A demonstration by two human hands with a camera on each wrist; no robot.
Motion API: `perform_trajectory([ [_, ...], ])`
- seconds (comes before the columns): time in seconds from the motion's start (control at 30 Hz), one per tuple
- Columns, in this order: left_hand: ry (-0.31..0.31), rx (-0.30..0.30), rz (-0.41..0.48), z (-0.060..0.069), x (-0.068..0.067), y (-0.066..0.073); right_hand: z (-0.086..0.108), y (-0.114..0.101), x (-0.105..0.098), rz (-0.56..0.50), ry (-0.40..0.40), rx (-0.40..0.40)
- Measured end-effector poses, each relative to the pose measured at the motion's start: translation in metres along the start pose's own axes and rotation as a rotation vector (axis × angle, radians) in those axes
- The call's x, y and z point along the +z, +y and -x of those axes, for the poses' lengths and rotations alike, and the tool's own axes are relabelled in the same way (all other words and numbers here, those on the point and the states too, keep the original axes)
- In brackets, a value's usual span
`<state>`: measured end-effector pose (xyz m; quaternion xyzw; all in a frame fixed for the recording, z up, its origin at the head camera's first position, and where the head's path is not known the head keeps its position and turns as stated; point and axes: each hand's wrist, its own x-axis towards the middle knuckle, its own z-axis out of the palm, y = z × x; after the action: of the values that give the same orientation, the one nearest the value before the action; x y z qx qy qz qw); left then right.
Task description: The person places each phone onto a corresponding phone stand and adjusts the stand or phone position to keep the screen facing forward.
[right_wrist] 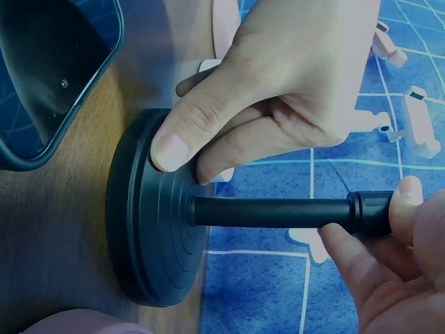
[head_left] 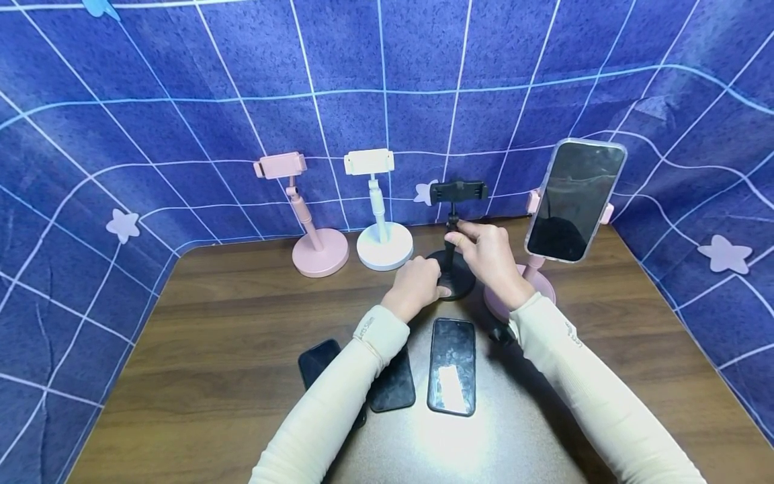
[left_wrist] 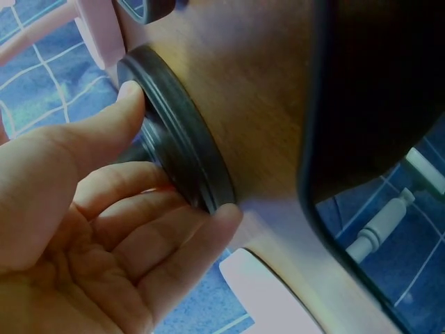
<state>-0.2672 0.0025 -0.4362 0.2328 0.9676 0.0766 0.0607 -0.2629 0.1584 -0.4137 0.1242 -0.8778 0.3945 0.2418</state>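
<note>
A black phone stand (head_left: 458,191) stands upright on the table, its clamp at the top with no phone in it. My left hand (head_left: 414,286) holds the round base (right_wrist: 156,243), thumb on its top near the rim and fingers along the edge. Higher up, my right hand (head_left: 492,259) pinches the collar (right_wrist: 372,212) of the stem between thumb and fingers. Just in front of the base lies a dark phone (head_left: 452,383), screen up. Part of another phone (head_left: 396,386) shows beside my left forearm, which covers the rest.
To the left stand a white phone stand (head_left: 385,249) and a pink phone stand (head_left: 320,254), both holding no phone. Close to my right hand, another pink stand (head_left: 546,286) carries a phone (head_left: 576,202). One more dark phone (head_left: 317,359) lies left of my forearm. Blue cloth (head_left: 423,67) hangs behind.
</note>
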Motion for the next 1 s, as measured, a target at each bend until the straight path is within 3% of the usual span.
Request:
perform_trajectory([
  [0.37,0.005,-0.018,0.012,0.0022,0.0041,-0.0019,0.0025,0.0006,-0.0007,0.021,-0.025,-0.004],
  [0.63,0.006,0.021,0.003,0.0003,0.0046,0.0013,0.004,0.0013,-0.0047,0.027,0.005,-0.009],
  [1.0,-0.007,0.003,0.013,0.0045,0.0032,-0.0007,0.0054,-0.0004,-0.0029,0.019,-0.003,-0.019],
])
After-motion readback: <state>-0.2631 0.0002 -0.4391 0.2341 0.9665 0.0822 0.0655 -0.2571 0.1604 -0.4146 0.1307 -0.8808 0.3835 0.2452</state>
